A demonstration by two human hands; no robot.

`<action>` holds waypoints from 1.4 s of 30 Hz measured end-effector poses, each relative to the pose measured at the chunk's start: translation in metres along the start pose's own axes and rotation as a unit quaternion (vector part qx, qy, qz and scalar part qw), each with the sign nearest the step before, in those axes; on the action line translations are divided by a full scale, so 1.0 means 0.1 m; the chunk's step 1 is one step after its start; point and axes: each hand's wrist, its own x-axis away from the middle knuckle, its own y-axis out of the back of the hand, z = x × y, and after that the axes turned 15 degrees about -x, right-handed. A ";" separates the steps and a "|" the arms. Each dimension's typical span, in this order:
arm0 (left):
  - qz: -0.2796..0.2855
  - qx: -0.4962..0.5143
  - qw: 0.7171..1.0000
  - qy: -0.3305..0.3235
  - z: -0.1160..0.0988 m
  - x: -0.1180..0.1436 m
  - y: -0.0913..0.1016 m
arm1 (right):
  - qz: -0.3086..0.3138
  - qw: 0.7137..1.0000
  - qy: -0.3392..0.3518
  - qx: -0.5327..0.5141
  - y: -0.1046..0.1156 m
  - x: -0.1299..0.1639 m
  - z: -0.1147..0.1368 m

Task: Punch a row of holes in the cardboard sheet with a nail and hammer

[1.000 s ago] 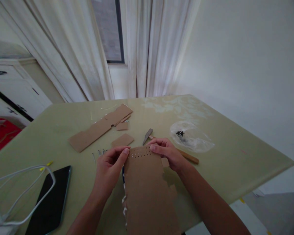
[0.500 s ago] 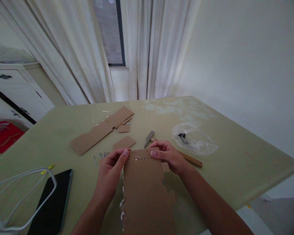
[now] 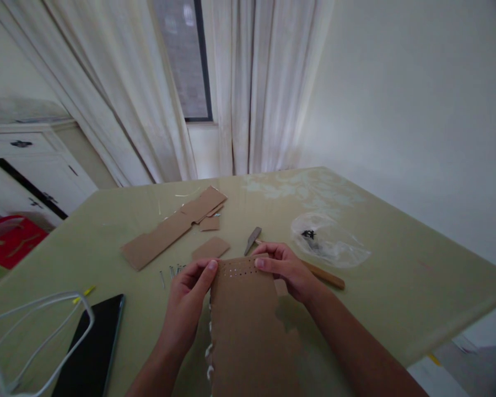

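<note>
A long brown cardboard sheet [image 3: 246, 325] stretches toward me, with rows of small punched holes near its far end and a ragged left edge. My left hand [image 3: 190, 295] pinches its far left corner, thumb on top. At the far right corner, my right hand [image 3: 287, 270] grips it the same way, thumb beside the holes. Just beyond the right hand lies a hammer [image 3: 253, 240], its wooden handle [image 3: 326, 277] passing behind that hand. Several metal nails [image 3: 176, 270] rest on the table beside my left hand.
Cardboard pieces [image 3: 165, 234] lie at the back left of the table [image 3: 397, 275]. A clear plastic bag [image 3: 330, 242] with small black items sits at the right. A dark tablet [image 3: 93, 347] and a white cable [image 3: 37, 300] occupy the front left.
The camera view has tilted up slightly, so everything appears a little lower. Both hands keep their hold on the cardboard sheet, which has tilted a little.
</note>
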 end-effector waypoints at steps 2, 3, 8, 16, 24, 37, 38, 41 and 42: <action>0.000 0.004 1.000 0.002 0.02 0.00 0.00 | -0.004 1.000 0.005 0.011 0.00 -0.01 0.00; -0.002 0.007 1.000 0.002 0.02 -0.01 -0.01 | -0.006 1.000 0.007 0.018 0.00 -0.01 0.00; -0.004 0.025 1.000 0.003 0.06 -0.01 -0.02 | -0.007 0.999 0.012 0.041 0.02 -0.02 -0.01; -0.012 0.033 0.999 0.002 0.09 0.00 -0.02 | -0.007 1.000 0.007 0.027 0.04 -0.02 -0.02; -0.055 -0.036 0.998 -0.022 0.16 -0.18 0.18 | -0.031 0.999 0.017 -0.033 0.07 -0.08 -0.01; -0.120 -0.681 0.722 -0.016 0.34 -0.43 0.92 | -0.069 0.997 -0.013 -0.019 0.09 -0.11 0.01; -0.114 -0.685 0.720 -0.019 0.37 -0.44 0.93 | -0.068 0.997 -0.015 -0.016 0.09 -0.11 0.01; -0.114 -0.677 0.727 -0.023 0.40 -0.47 0.96 | -0.066 0.998 -0.022 -0.009 0.10 -0.13 0.01; -0.116 -0.672 0.731 -0.020 0.40 -0.47 0.96 | -0.068 0.997 -0.026 -0.006 0.10 -0.14 0.01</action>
